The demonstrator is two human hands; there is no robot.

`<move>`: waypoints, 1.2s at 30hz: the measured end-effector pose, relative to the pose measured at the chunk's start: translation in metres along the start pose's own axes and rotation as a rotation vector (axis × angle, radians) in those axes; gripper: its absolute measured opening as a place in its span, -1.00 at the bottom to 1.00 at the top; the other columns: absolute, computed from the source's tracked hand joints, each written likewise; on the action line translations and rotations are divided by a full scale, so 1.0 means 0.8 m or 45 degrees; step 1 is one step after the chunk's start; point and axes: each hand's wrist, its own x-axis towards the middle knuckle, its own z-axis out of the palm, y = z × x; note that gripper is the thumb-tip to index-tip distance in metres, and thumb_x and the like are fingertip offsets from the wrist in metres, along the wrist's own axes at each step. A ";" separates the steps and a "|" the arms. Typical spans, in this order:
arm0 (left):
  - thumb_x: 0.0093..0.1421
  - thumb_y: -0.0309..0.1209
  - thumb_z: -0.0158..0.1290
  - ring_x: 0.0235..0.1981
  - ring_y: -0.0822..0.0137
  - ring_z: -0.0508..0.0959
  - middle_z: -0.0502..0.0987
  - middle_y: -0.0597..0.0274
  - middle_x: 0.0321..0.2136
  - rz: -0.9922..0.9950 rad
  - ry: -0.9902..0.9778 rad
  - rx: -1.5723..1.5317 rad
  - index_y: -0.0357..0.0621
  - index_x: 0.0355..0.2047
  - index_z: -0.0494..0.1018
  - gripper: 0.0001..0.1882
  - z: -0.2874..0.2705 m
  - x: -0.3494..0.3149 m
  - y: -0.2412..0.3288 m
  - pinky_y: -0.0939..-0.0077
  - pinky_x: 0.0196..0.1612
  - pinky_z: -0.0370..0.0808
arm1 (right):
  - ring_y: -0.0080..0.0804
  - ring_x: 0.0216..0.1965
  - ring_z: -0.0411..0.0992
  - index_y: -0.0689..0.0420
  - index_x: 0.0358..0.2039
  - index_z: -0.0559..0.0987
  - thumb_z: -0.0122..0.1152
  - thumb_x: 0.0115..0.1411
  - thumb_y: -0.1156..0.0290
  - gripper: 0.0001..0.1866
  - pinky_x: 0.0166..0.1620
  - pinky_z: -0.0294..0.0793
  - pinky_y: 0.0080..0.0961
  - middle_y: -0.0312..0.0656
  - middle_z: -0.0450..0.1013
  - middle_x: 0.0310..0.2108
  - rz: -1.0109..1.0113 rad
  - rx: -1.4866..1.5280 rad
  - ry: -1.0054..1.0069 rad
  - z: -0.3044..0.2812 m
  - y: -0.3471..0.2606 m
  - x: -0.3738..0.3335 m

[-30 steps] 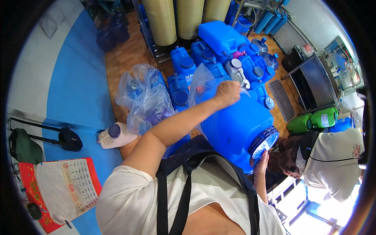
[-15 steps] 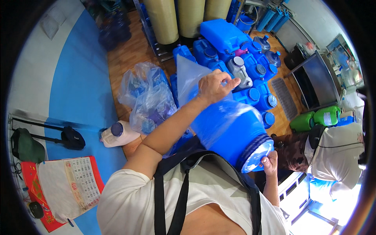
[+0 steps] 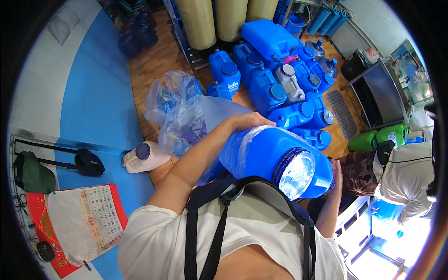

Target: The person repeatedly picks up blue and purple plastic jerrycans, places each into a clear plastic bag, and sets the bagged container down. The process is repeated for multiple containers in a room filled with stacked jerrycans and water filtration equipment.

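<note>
A big blue water jug (image 3: 261, 147) lies tilted against my front, its round capped mouth (image 3: 295, 173) facing me and shining with glare. A clear plastic bag (image 3: 233, 151) covers its far left part, with the bag's edge bunched across the jug. My left hand (image 3: 254, 121) grips that bag at the jug's far upper edge, its fingertips partly hidden. On the other side, my right hand (image 3: 337, 177) holds the jug near its right end. The loose part of the bag trails left, over other bagged jugs (image 3: 179, 121).
Several blue jugs (image 3: 268, 91) and one grey jug (image 3: 289, 84) stand ahead on the wooden floor. A pinkish jug (image 3: 145, 156) is at left by the blue wall. Tan tanks (image 3: 196, 23) stand behind. Green jugs (image 3: 392, 135) and another person (image 3: 401, 175) are at right.
My left hand has come down from above the jug onto its far edge, drawing the bag lower. The jug's mouth has turned upward, and my right hand has moved to its right side.
</note>
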 end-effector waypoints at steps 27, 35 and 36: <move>0.31 -0.33 -0.11 -0.22 0.52 0.49 0.52 0.25 -0.19 0.015 0.965 -1.095 -0.23 -0.13 0.40 -0.75 0.060 -0.142 0.005 0.60 -0.13 0.42 | -0.55 -0.46 0.47 0.30 -0.38 0.51 -0.03 0.24 0.48 -0.82 -0.37 0.44 -0.59 -0.19 0.47 -0.55 -0.656 -1.163 -0.078 0.055 -0.018 0.018; 0.29 -0.42 -0.12 -0.10 0.31 0.50 0.50 0.06 -0.12 0.206 1.005 -1.110 -0.30 -0.15 0.40 -0.78 0.051 -0.150 0.011 0.41 0.04 0.38 | -0.48 -0.56 0.51 0.30 -0.38 0.51 -0.05 0.25 0.52 -0.83 -0.42 0.45 -0.54 -0.19 0.48 -0.60 -0.866 -1.134 -0.007 0.087 -0.112 0.096; 0.29 -0.42 -0.12 -0.11 0.31 0.50 0.50 0.06 -0.12 0.210 1.008 -1.142 -0.29 -0.16 0.40 -0.79 0.058 -0.150 0.009 0.41 0.03 0.38 | -0.47 -0.60 0.50 0.29 -0.36 0.51 -0.06 0.25 0.51 -0.83 -0.47 0.46 -0.54 -0.16 0.49 -0.58 -0.854 -1.136 -0.036 0.100 -0.112 0.105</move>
